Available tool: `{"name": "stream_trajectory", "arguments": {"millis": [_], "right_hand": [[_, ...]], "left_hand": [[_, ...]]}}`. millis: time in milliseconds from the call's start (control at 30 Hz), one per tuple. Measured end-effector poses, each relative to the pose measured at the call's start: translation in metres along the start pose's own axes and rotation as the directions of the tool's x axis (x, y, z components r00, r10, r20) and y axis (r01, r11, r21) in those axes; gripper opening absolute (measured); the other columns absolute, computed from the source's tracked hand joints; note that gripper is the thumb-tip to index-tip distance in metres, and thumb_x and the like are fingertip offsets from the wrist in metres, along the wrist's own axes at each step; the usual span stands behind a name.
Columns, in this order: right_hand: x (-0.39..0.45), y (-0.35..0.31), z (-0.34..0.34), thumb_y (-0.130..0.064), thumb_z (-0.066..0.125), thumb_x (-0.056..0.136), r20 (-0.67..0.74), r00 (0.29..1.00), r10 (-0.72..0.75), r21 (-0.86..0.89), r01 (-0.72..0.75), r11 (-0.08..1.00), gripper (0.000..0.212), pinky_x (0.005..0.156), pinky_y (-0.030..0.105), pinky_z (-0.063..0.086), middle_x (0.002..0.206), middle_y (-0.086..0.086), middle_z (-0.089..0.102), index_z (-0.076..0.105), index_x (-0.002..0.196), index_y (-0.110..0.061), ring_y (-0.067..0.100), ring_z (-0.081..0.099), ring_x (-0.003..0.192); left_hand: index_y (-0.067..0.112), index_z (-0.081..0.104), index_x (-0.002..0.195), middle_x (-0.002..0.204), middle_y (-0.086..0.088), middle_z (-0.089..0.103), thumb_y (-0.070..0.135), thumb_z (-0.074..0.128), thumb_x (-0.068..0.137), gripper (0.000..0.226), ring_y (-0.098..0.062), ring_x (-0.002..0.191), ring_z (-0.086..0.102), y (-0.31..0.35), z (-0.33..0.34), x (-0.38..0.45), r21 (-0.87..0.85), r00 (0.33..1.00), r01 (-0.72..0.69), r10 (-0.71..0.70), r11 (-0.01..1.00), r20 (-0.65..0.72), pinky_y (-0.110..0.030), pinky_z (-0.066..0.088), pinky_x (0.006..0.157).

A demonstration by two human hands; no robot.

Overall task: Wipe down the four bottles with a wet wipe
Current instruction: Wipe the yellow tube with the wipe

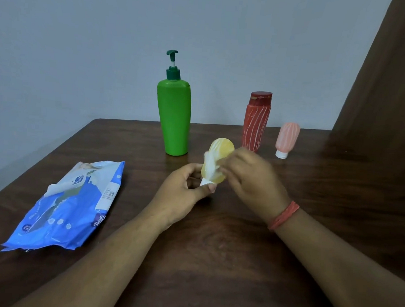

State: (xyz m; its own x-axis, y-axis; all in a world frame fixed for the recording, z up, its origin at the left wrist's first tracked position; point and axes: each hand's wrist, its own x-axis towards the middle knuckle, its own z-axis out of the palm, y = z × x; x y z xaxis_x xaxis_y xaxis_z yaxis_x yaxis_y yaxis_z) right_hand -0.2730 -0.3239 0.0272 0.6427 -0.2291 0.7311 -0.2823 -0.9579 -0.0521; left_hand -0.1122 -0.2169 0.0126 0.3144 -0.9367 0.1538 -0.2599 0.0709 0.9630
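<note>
A: Well, risks first. Yellow bottle (pixel 218 162) is off the bench (pixel 237 263), held only at its white cap end by the left hand (pixel 185 191). Thin hold on a wet surface. If the rubbing pushes sideways harder than that pinch resists, I'd judge it could twist out and drop.

B: And knock something?

A: Possibly. Green bottle (pixel 174 114) stands just behind, tall and narrow-based; red bottle (pixel 257 122) is close behind the right hand (pixel 247 178). A wide stroke or a lost bottle could tip either. Pink bottle (pixel 286 140) stands on its cap, further right, out of the line.

B: Anything else?

A: The wipe (pixel 210 164) looks bunched, so it may miss the far face unless the bottle is turned. Wipe pack (pixel 71 204) lies left with its flap lifted; the rest could dry.

B: Hand poses?

A: Left: thumb and fingers curled round the cap end, palm turned inward, forearm low over the bench. Right: fingers pinched on the wipe, pressing it to the bottle's side, knuckles up, blurred. A red band (pixel 284 215) sits at that wrist.
</note>
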Motion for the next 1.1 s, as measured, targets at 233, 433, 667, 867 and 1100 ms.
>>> {"name": "stream_trajectory", "arguments": {"millis": [233,433,667,867,1100], "right_hand": [[-0.004,-0.010,-0.003,-0.003,0.071,0.086,0.147,0.982,-0.115,-0.006,0.117,0.993,0.023,0.062,0.039,0.054,0.094,0.009,0.062,0.072,0.109,-0.007,0.025,0.062,0.077],[-0.001,-0.005,-0.006,-0.006,0.068,0.090,0.042,0.999,0.023,0.050,-0.026,0.998,0.019,0.071,0.037,0.055,0.098,0.007,0.063,0.072,0.109,-0.009,0.022,0.063,0.084],[0.000,-0.004,-0.008,-0.006,0.068,0.091,-0.014,0.997,0.079,0.048,-0.078,0.996,0.016,0.070,0.035,0.054,0.097,0.006,0.062,0.072,0.106,-0.007,0.021,0.062,0.083],[-0.001,-0.001,-0.010,-0.004,0.069,0.090,-0.040,0.995,0.094,0.006,-0.094,0.996,0.017,0.068,0.037,0.056,0.098,0.006,0.062,0.073,0.107,-0.008,0.021,0.063,0.083],[-0.002,0.001,-0.009,-0.001,0.067,0.089,0.025,1.000,-0.010,-0.054,0.012,0.998,0.017,0.070,0.034,0.053,0.100,0.008,0.063,0.072,0.105,-0.005,0.021,0.059,0.087]], "left_hand": [[0.025,0.068,0.118,0.106,0.008,0.075,0.019,0.079,0.086,0.035,-0.009,0.101,0.069,-0.001,0.001,0.001,-0.043,1.000,0.008,-0.009,0.999,-0.022,-0.020,0.051,0.086],[0.021,0.069,0.116,0.106,0.003,0.077,0.009,0.078,0.085,0.035,-0.014,0.099,0.070,-0.002,0.000,0.002,-0.083,1.000,0.010,-0.012,0.996,-0.023,-0.028,0.054,0.091],[0.020,0.069,0.116,0.103,0.001,0.077,0.011,0.077,0.087,0.032,-0.015,0.095,0.069,-0.003,0.000,0.003,-0.098,1.000,0.020,-0.021,0.995,-0.006,-0.029,0.053,0.093],[0.019,0.069,0.118,0.104,0.002,0.076,0.010,0.076,0.087,0.032,-0.018,0.099,0.068,-0.005,-0.001,0.003,-0.111,1.000,0.011,-0.010,0.994,0.007,-0.036,0.052,0.098],[0.022,0.067,0.118,0.115,-0.013,0.071,0.012,0.081,0.082,0.040,-0.030,0.106,0.068,-0.006,-0.002,0.005,-0.131,1.000,0.019,-0.021,0.991,-0.010,-0.045,0.054,0.100]]}}
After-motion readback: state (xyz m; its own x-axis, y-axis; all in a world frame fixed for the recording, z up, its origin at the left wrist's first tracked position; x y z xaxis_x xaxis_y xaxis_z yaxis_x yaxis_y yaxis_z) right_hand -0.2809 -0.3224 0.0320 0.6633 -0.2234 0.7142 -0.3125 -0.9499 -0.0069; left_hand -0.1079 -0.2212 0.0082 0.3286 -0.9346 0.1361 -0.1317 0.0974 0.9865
